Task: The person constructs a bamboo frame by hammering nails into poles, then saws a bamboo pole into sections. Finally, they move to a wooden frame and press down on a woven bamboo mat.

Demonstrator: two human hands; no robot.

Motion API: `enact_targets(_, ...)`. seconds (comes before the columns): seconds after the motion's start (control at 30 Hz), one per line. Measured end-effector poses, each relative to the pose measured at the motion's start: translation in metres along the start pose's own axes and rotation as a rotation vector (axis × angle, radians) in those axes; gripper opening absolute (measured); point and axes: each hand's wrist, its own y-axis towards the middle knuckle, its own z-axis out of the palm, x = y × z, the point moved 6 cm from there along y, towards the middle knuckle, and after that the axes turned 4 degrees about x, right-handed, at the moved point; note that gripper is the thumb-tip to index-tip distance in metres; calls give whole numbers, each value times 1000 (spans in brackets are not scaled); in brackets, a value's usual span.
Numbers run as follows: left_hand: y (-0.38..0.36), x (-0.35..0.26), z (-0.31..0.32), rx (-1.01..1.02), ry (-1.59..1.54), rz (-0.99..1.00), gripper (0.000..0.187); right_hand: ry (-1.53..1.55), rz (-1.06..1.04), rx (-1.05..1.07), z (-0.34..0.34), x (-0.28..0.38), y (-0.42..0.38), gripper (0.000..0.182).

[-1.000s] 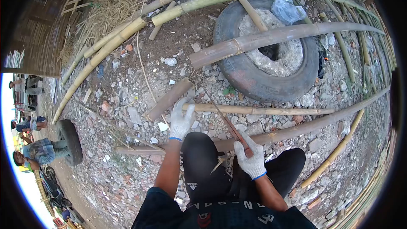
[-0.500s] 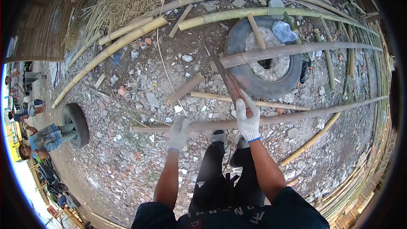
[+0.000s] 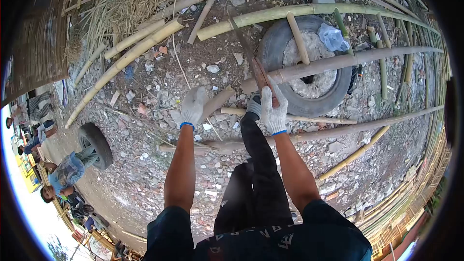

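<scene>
My right hand [image 3: 274,108], in a white knit glove, grips a handsaw [image 3: 258,70] by its reddish-brown handle. The long dark blade points up and away, its tip overlapping the end of a green bamboo pole [image 3: 261,15]. Beside the handle, a brown bamboo pole [image 3: 314,69] crosses a tire [image 3: 273,43] with a concrete-filled middle. My left hand [image 3: 193,105], also gloved, is held out over the rubble with nothing seen in it. It overlaps the near end of a short bamboo offcut [image 3: 218,100]. My shoe [image 3: 254,106] is just left of the right hand.
Another long pole [image 3: 328,134] lies across the ground near my legs, with a yellow bamboo piece [image 3: 355,152] beyond it. A plastic bag [image 3: 333,37] rests on the tire. At left are yellow poles [image 3: 123,67], a second tire [image 3: 95,146] and a person [image 3: 67,174] beside it.
Both hands have moved farther forward, the right carrying the saw toward the pole on the tire. One foot has stepped forward over the near pole. The view has shifted slightly.
</scene>
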Motion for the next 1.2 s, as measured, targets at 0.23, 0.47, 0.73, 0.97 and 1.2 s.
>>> enact_targets(0.23, 106, -58, -3, 20, 117, -24, 60, -94, -119, -16, 48, 0, 70, 45)
enact_targets(0.47, 94, -68, 22, 119, 48, -26, 52, 92, 121, -22, 4, 13, 70, 58)
enact_targets(0.73, 82, 0, 19, 272, -106, -280, 56, 35, 242, -73, -8, 27, 84, 63)
enact_targets(0.97, 167, 11, -2, 465, 295, -152, 53, 61, 239, -149, 11, 78, 97, 60)
enact_targets(1.2, 231, -3, -26, 413, 170, -28, 49, 204, 275, -301, 44, 63, 94, 55)
